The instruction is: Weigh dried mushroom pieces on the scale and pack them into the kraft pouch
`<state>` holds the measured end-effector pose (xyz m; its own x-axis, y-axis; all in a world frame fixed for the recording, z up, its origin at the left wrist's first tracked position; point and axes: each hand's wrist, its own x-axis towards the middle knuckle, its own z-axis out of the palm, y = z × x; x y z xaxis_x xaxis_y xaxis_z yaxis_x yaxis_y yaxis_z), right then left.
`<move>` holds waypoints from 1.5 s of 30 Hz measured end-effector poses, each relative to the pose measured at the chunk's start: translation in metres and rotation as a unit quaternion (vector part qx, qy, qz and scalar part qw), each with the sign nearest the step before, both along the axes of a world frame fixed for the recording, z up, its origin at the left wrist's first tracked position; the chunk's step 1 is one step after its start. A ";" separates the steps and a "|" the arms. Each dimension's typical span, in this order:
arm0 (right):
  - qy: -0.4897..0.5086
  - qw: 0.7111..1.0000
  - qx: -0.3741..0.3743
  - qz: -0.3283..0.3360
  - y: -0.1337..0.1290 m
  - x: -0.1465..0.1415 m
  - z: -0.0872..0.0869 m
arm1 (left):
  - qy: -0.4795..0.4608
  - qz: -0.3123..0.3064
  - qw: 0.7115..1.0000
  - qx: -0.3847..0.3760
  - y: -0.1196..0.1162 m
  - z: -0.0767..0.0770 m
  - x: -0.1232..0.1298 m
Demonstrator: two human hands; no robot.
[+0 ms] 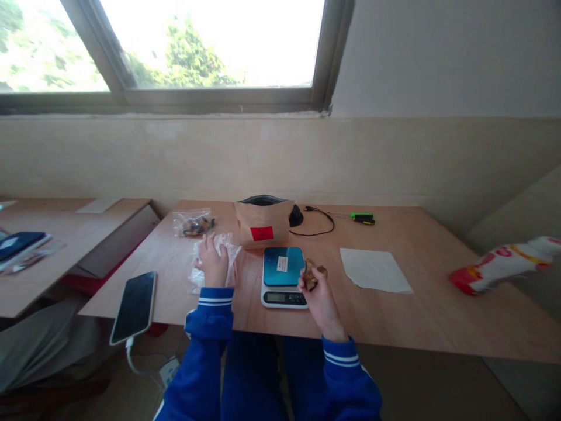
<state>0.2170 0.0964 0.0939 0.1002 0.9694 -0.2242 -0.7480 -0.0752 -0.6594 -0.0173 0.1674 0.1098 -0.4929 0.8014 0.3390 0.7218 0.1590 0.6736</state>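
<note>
from my remote view, the left hand (213,263) is narrow, its fingers gathered on a crumpled clear plastic bag (218,263); i cannot tell what that bag contains. the right hand (319,304) is closed around a lumpy brown piece (310,276), its kind hard to make out, held just beside the right edge of a digital kitchen scale (283,292) with a teal top. behind the scale, a kraft paper bag (263,225) with a red label stands upright, partly hiding a black pouch (263,200). to its left, a second clear plastic bag (193,223) holds dark chunks. a smartphone (134,308) lies at the edge of the wooden table (438,316), with a white cable attached. a white paper sheet (374,270) lies right of the scale.
</note>
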 end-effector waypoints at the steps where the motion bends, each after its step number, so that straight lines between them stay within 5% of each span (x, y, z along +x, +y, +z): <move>1: -0.001 1.000 -0.008 -0.008 0.000 0.001 0.000 | 0.007 -0.033 0.995 0.098 0.000 0.016 0.009; 3: -0.003 1.000 -0.018 -0.015 0.000 0.000 0.004 | 0.012 -0.135 0.964 0.229 0.001 0.044 0.028; 6: -0.012 1.000 0.008 0.018 0.003 -0.005 0.023 | 0.076 -0.248 0.936 0.239 0.008 0.067 0.053; 11: -0.119 0.973 0.171 0.099 0.034 -0.017 0.086 | 0.132 -0.300 0.927 0.183 0.026 0.063 0.065; 16: -0.297 0.888 0.307 0.174 0.095 -0.020 0.132 | 0.091 -0.319 0.913 0.239 0.023 0.053 0.064; 18: -0.393 0.832 0.351 0.173 0.113 -0.016 0.136 | 0.072 -0.328 0.907 0.255 0.018 0.050 0.065; 22: -0.588 0.675 0.426 0.131 0.123 -0.008 0.129 | 0.053 -0.333 0.902 0.269 0.005 0.041 0.066; 24: -0.629 0.627 0.448 0.101 0.122 -0.007 0.123 | 0.055 -0.323 0.904 0.273 0.000 0.037 0.066; 31: -0.653 0.575 0.489 0.062 0.126 -0.009 0.117 | 0.050 -0.269 0.914 0.299 -0.008 0.036 0.066; 40: -0.686 0.470 0.517 0.204 0.121 -0.001 0.139 | 0.041 -0.261 0.916 0.302 -0.014 0.030 0.062; 45: -0.733 0.431 0.483 0.211 0.118 -0.003 0.145 | 0.046 -0.264 0.916 0.299 -0.015 0.028 0.067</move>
